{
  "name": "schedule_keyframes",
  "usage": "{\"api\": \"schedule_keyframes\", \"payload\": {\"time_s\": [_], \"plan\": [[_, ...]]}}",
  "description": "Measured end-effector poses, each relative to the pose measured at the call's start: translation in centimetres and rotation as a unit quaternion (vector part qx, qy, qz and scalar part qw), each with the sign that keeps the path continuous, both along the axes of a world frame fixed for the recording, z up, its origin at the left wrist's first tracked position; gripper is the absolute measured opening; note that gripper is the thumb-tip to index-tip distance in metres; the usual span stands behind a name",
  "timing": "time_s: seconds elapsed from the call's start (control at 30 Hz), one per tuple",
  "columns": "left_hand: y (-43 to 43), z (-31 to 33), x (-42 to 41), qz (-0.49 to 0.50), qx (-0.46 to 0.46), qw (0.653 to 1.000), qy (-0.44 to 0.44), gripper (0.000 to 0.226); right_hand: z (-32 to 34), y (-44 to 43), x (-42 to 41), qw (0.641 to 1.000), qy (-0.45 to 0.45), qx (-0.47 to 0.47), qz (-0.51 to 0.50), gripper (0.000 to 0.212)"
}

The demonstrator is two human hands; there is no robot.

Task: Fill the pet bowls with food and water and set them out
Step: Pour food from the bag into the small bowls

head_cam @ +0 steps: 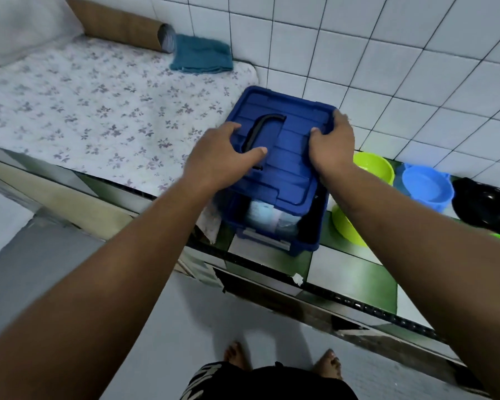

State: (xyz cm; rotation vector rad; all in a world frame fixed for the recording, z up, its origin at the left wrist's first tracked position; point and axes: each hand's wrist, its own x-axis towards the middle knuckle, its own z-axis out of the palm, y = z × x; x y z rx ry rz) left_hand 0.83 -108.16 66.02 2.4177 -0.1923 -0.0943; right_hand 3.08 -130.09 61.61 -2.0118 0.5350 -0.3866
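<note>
A blue storage box (309,229) stands on the tiled counter. Its blue lid (289,157), with a black handle on top, sits shifted toward the wall, so the box's near part is uncovered and pale packets show inside. My left hand (223,157) grips the lid's left side near the handle. My right hand (332,142) grips the lid's right edge. To the right stand a lime green bowl (378,168), a second green bowl (347,226) partly behind my right arm, a light blue bowl (427,186) and a black bowl (485,203).
A floral cloth (98,111) covers the counter's left part, with a folded teal towel (202,56) and a cardboard tube (124,24) at the back. A white tiled wall (387,53) rises behind. The counter's front edge (344,301) runs diagonally; my bare feet stand on the grey floor below.
</note>
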Motion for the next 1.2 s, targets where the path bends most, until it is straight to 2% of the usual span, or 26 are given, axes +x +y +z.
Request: {"api": "schedule_keyframes", "payload": {"time_s": [0.1, 0.2, 0.4, 0.57, 0.67, 0.77, 0.87, 1.0, 1.07, 1.13, 1.2], "plan": [[2.9, 2.6, 2.4, 0.030, 0.028, 0.999, -0.036, 0.075, 2.3, 3.5, 2.1, 0.999, -0.002, -0.002, 0.038, 0.063], [7.2, 3.6, 4.8, 0.053, 0.052, 0.997, -0.039, 0.081, 3.6, 8.2, 4.4, 0.995, 0.006, -0.002, 0.102, 0.042], [14.7, 2.3, 9.2, 0.076, 0.082, 0.994, -0.014, 0.088, 2.7, 15.9, 8.3, 0.982, 0.054, -0.033, 0.176, 0.039], [17.5, 0.2, 11.1, 0.092, 0.135, 0.986, -0.019, 0.096, 1.2, 18.9, 10.1, 0.965, 0.100, -0.113, 0.215, 0.072], [18.0, -1.4, 11.2, 0.090, 0.184, 0.978, -0.050, 0.087, 0.7, 19.8, 10.2, 0.942, 0.124, -0.205, 0.237, 0.071], [17.9, -2.6, 11.1, 0.090, 0.191, 0.974, -0.076, 0.083, 0.5, 20.0, 10.2, 0.932, 0.131, -0.245, 0.235, 0.068], [18.0, -2.9, 11.5, 0.091, 0.207, 0.971, -0.078, 0.083, 0.3, 19.7, 10.4, 0.933, 0.123, -0.233, 0.245, 0.066], [17.9, -2.7, 11.7, 0.087, 0.251, 0.962, -0.058, 0.085, 0.7, 17.9, 9.6, 0.953, 0.083, -0.133, 0.260, 0.067], [17.8, -2.5, 11.5, 0.092, 0.264, 0.959, -0.050, 0.087, 1.2, 16.1, 8.9, 0.961, 0.054, -0.123, 0.243, 0.067], [17.4, -2.3, 11.0, 0.105, 0.259, 0.957, -0.073, 0.086, 1.6, 13.6, 8.1, 0.967, 0.025, -0.132, 0.215, 0.061], [15.9, -1.7, 10.2, 0.113, 0.226, 0.958, -0.134, 0.078, 1.7, 10.7, 6.8, 0.974, -0.001, -0.120, 0.191, 0.052]]}}
